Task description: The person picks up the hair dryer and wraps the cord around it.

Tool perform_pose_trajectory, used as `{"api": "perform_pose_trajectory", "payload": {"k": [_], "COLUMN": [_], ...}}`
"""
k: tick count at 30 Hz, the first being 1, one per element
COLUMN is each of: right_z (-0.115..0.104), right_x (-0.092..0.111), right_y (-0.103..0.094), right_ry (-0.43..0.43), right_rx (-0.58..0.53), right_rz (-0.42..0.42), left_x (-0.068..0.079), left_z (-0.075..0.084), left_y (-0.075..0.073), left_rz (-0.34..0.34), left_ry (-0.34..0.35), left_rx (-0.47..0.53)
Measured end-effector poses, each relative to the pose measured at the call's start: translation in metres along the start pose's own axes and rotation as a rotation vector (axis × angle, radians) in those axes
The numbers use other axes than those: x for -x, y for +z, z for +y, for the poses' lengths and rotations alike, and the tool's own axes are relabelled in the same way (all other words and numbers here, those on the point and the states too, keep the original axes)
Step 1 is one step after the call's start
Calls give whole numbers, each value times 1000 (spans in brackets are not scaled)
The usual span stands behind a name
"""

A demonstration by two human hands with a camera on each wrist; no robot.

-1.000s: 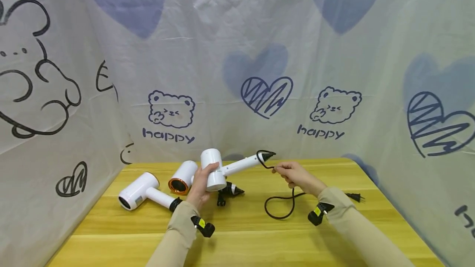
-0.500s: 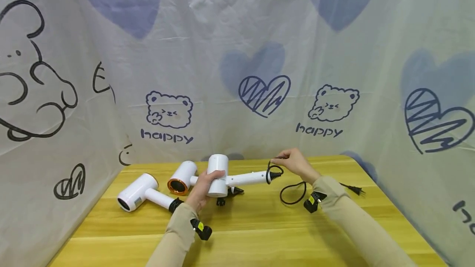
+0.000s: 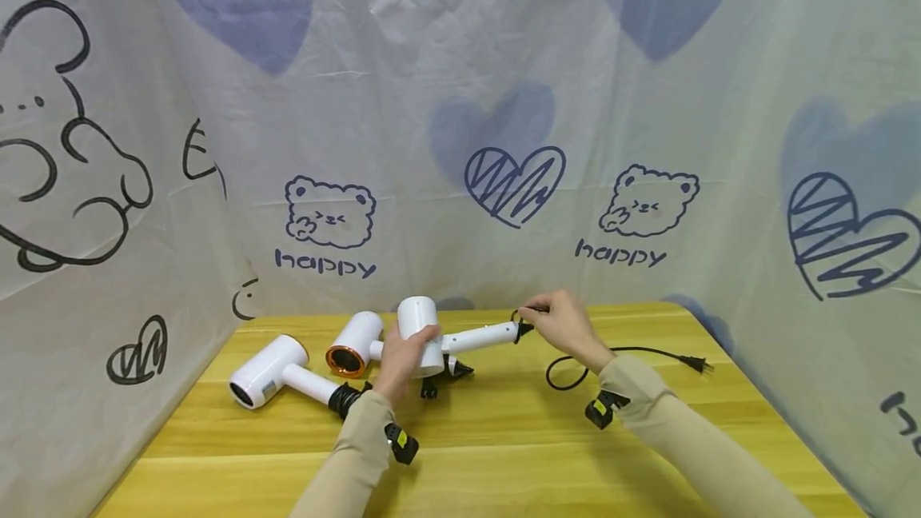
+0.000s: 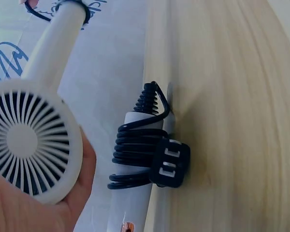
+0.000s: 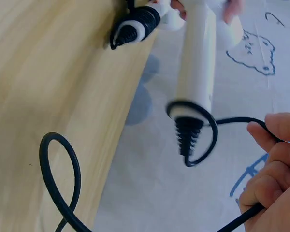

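A white hair dryer (image 3: 480, 339) is held above the table, its handle pointing right. My left hand (image 3: 403, 358) grips its round head; the vented end (image 4: 22, 140) shows in the left wrist view. Beside the handle's tip, my right hand (image 3: 564, 326) pinches the dryer's black cord (image 5: 239, 120) between thumb and forefinger. In the right wrist view the cord makes one loop around the handle's end near the ribbed strain relief (image 5: 188, 137). Its slack passes under the curled fingers and down to the table, ending at a plug (image 3: 696, 363).
Two more white hair dryers lie at the left: one in front (image 3: 269, 370), one with an orange rim (image 3: 357, 342) behind my left hand. Wound cord (image 4: 135, 145) and a plug (image 4: 170, 163) sit on a handle. A printed cloth (image 3: 446, 262) hangs behind the wooden table (image 3: 504, 470).
My right hand has risen with the cord to the handle's end. The held dryer has shifted slightly right, its handle tip lower. The slack on the table has drawn farther back.
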State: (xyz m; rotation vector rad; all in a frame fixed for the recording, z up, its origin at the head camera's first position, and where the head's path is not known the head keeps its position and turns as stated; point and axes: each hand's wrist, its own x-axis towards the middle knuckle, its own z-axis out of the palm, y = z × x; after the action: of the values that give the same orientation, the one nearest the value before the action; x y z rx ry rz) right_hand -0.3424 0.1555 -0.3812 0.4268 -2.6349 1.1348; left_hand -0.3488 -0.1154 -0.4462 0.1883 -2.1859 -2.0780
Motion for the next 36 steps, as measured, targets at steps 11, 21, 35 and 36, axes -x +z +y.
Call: {"api": "perform_pose_trajectory", "payload": {"k": [11, 21, 35, 36], "right_z": [3, 22, 31, 30], "right_x": [24, 17, -10, -11], "right_y": [24, 19, -11, -11], "right_ry": [-52, 30, 53, 37], "right_rx": [-42, -231, -73, -56], "right_rz": [-77, -355, -343, -353], "left_x": [-1, -8, -5, -4], "left_z": [2, 0, 2, 2], "left_y": [-7, -18, -22, -22], "left_rz": [151, 15, -295, -310], "left_ry": [-48, -107, -85, -81], "left_rx": [130, 298, 177, 167]}}
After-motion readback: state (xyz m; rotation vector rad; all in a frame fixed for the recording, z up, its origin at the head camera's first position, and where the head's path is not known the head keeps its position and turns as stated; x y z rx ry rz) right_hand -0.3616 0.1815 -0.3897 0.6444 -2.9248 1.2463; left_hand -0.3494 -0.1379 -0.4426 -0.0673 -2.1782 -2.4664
